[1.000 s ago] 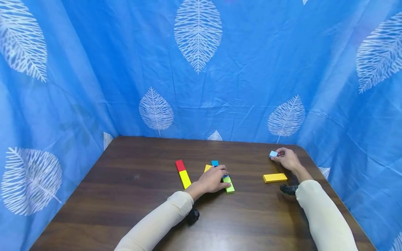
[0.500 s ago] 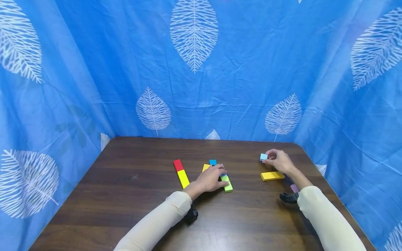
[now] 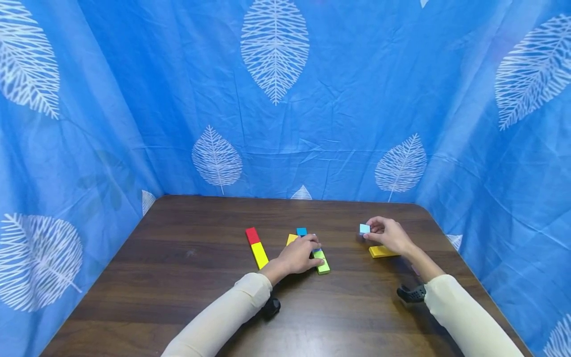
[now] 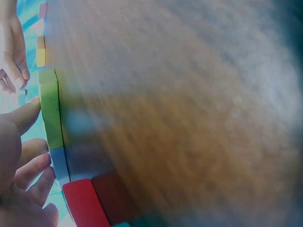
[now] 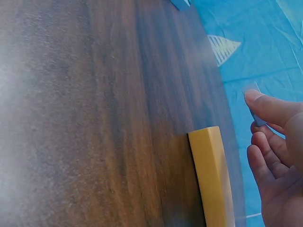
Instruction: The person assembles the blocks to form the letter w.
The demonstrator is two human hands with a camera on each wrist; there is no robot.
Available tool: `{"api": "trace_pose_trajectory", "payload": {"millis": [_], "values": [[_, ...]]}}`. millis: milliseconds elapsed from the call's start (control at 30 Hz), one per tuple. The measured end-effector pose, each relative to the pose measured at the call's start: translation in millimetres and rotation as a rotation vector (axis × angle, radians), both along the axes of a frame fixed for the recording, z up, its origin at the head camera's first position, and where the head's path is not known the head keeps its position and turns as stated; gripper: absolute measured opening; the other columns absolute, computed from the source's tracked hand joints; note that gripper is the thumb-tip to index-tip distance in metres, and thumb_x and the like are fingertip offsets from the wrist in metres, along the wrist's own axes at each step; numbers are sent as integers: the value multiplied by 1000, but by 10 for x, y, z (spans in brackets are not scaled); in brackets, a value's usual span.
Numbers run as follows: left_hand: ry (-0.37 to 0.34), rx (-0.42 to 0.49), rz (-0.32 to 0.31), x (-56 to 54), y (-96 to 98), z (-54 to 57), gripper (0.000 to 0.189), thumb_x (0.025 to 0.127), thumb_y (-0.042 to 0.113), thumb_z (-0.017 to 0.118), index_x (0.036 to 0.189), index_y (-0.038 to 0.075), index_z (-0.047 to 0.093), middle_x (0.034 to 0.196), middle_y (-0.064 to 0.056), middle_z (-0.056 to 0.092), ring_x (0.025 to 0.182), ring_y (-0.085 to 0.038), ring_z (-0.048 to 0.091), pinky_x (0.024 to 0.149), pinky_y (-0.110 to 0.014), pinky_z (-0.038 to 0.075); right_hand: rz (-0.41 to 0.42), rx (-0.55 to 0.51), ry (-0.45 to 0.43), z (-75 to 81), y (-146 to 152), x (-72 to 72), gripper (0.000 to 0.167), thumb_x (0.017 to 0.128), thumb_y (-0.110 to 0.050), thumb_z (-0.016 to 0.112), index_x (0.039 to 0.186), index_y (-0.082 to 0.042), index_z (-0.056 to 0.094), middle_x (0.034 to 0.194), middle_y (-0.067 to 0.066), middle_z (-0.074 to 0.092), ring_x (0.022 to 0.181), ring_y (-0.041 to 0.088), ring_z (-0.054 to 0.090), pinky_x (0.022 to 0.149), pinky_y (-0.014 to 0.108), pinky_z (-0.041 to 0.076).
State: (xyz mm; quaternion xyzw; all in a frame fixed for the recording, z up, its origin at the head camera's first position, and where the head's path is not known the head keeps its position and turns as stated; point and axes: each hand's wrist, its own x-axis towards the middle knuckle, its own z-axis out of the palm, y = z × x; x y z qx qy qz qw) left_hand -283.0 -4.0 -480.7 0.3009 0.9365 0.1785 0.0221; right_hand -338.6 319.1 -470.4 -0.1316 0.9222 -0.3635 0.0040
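My right hand [image 3: 389,234] pinches a light blue block [image 3: 364,229] between thumb and fingers, above the back right of the table. In the right wrist view the thumb covers part of this block [image 5: 258,111]. My left hand [image 3: 298,255] rests at the middle row of blocks. Its thumb touches a green block [image 4: 51,111], while its fingertips lie against a blue block [image 4: 58,163] that adjoins the green one. The left hand hides part of that row in the head view. An orange-yellow block [image 3: 380,252] lies just below the right hand.
On the brown table [image 3: 147,277], a red block [image 3: 252,234] and a yellow block [image 3: 259,256] lie end to end at left. Beyond the left hand are a teal block [image 3: 301,231] and another yellow block [image 3: 292,238]. Blue curtains [image 3: 330,124] surround the table.
My right hand has carried the light blue block leftward and slightly nearer, towards the middle row. A pinkish block has come into view by the right forearm. My left hand has stayed in place.
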Motion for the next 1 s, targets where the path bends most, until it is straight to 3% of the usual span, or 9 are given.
{"api": "trace_pose_trajectory", "payload": {"millis": [467,1000], "values": [[-10,0,1,1,-3,-14,51,98,38,73,140,8,66,141,-4,59,134,-18,51,118,-41,33,62,-57,5,40,-87,120,30,92,-15,81,111,1,66,96,10,67,88,25,65,73,30,58],[-2,6,-1,9,-13,3,51,98,38,73,139,8,67,141,-5,59,132,-18,52,118,-42,34,157,-23,82,37,-252,289,28,88,-14,85,106,-3,67,90,1,65,84,19,63,74,31,56]]}}
